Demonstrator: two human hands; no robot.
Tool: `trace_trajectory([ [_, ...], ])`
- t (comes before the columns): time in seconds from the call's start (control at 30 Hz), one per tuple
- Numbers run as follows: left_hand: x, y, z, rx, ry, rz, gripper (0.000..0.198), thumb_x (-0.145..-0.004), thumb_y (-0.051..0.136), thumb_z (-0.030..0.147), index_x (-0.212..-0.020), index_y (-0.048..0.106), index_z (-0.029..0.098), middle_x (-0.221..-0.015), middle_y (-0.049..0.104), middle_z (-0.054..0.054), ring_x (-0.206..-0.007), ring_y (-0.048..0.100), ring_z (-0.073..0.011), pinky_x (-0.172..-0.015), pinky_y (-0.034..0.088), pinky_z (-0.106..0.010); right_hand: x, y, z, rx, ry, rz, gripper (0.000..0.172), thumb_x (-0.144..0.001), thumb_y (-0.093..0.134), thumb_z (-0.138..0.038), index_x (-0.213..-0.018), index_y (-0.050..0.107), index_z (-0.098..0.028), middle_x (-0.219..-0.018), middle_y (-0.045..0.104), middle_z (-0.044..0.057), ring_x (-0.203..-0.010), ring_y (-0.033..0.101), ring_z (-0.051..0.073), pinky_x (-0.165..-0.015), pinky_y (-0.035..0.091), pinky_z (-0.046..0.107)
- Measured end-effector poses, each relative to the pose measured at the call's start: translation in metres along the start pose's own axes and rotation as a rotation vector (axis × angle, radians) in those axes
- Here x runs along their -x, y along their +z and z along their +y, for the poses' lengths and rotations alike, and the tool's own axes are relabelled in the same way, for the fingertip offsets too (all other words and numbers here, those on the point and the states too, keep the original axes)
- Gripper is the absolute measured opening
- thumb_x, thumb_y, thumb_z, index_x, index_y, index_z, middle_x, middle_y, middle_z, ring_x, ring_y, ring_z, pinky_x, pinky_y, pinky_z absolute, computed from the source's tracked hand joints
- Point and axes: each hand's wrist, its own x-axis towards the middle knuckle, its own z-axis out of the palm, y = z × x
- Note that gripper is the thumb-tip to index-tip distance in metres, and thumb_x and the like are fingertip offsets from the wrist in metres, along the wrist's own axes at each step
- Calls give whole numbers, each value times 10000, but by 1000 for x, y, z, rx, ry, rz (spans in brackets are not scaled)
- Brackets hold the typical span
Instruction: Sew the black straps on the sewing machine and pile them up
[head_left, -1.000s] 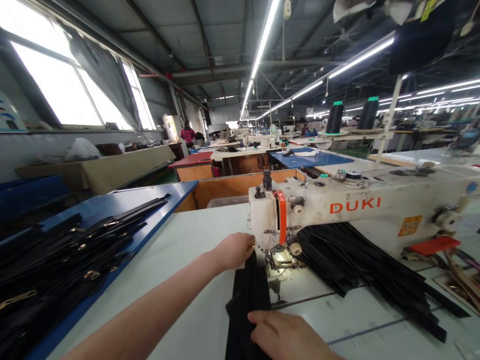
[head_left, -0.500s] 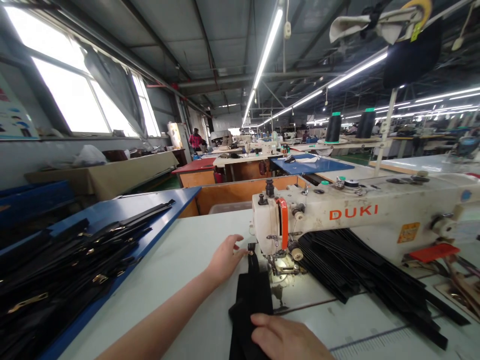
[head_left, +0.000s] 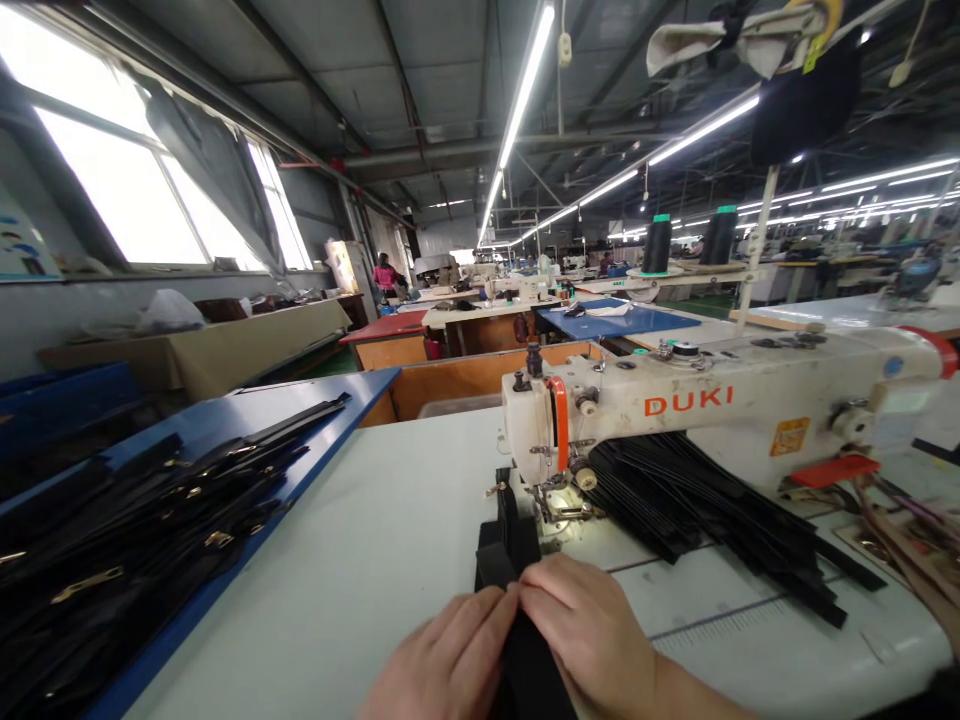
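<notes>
A black fabric strip (head_left: 531,655) runs from the front edge of view up to the sewing machine's needle area. My left hand (head_left: 454,655) is closed on its left edge, fingertips pinched together. From the right, my right hand (head_left: 589,620) grips the same strip, and the two thumbs and fingertips nearly meet over it. At the far end a black zipper (head_left: 507,500) shows, with a small metal zipper pull (head_left: 495,488) to its left. The white sewing machine (head_left: 615,410) stands just beyond, its presser foot right of the strip. My fingers partly cover the fabric.
A pile of black strips (head_left: 675,495) lies under the machine arm. On the left, a blue table (head_left: 330,450) carries several black zipper pieces (head_left: 187,510) with metal pulls. Thread cones (head_left: 657,246) stand behind the machine. Far back, a person (head_left: 386,275) is near other tables.
My left hand has come back from the zipper pull to the near part of the strip. My right hand has moved slightly forward and now grips beside it. The view has shifted a little.
</notes>
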Motion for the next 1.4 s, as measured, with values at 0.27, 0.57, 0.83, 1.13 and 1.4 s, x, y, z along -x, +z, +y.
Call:
trace_trajectory([
  [0.27, -17, 15, -34, 29, -32, 190, 256, -986, 353, 137, -1145, 551, 158, -1087, 682, -114, -1003, 660, -197, -917, 537, -311, 15, -20, 1, -38, 199, -354, 404, -932, 546, -259, -1302, 535, -97, -1322, 563, 153, -1220, 511, 248, -1045, 421, 388],
  [0.57, -27, 55, -35, 118, -51, 61, 273, -894, 372, 85, -1002, 604, 181, -1062, 722, -96, -963, 701, -195, -857, 574, -295, 32, -16, 1, -26, -47, -658, 505, -932, 556, -419, -1317, 532, -94, -1335, 573, 139, -1259, 497, 260, -1077, 388, 370],
  [0.83, -22, 59, -36, 167, -101, -8, 281, -890, 358, 90, -1067, 557, 176, -1174, 679, -139, -1056, 669, -209, -901, 555, -339, 34, -7, -3, 139, -140, -547, 291, -977, 472, -240, -1135, 644, -67, -1166, 668, 142, -1103, 589, 235, -966, 464, 327],
  [1.13, -17, 62, -43, 186, -124, -78, 508, -831, 420, 104, -1331, 459, 190, -1329, 589, -127, -1192, 585, -222, -998, 485, -381, 18, -11, -3, 190, -81, -609, 343, -897, 542, -268, -1100, 663, -20, -1195, 634, 216, -1140, 564, 287, -1039, 397, 394],
  [1.4, -6, 74, -18, 107, -90, -22, 604, -766, 421, 56, -1348, 504, 194, -1370, 564, -103, -1214, 569, -225, -1016, 457, -340, 41, -20, -12, 227, -85, -523, 334, -971, 453, -259, -1106, 679, -54, -1169, 668, 169, -1120, 584, 266, -1002, 437, 362],
])
